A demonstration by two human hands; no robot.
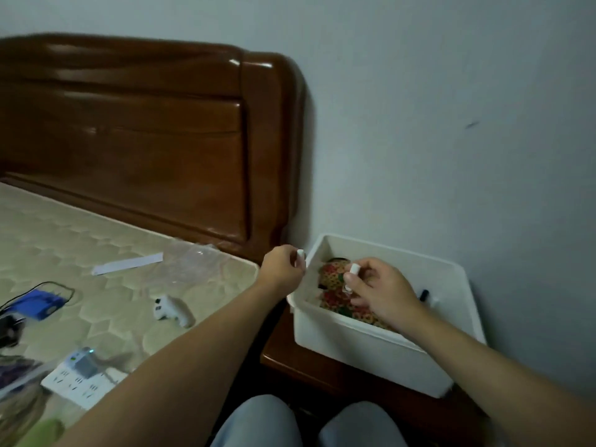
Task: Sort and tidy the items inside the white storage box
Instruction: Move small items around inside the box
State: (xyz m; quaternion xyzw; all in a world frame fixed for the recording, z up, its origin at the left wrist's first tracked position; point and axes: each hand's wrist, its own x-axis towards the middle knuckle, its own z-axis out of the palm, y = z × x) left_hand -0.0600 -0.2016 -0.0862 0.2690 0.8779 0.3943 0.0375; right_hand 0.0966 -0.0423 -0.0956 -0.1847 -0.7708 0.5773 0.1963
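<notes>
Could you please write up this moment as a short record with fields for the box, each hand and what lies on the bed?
box: white storage box on a dark wooden bedside table, by the wall
box contents: patterned red-and-green item; black pen-like object at the right
left hand: just outside the box's left rim, pinching a small white cap
right hand: over the box, holding a small white tube
bed: mattress with white paper strip, clear plastic bag, white power strip, blue device
</notes>
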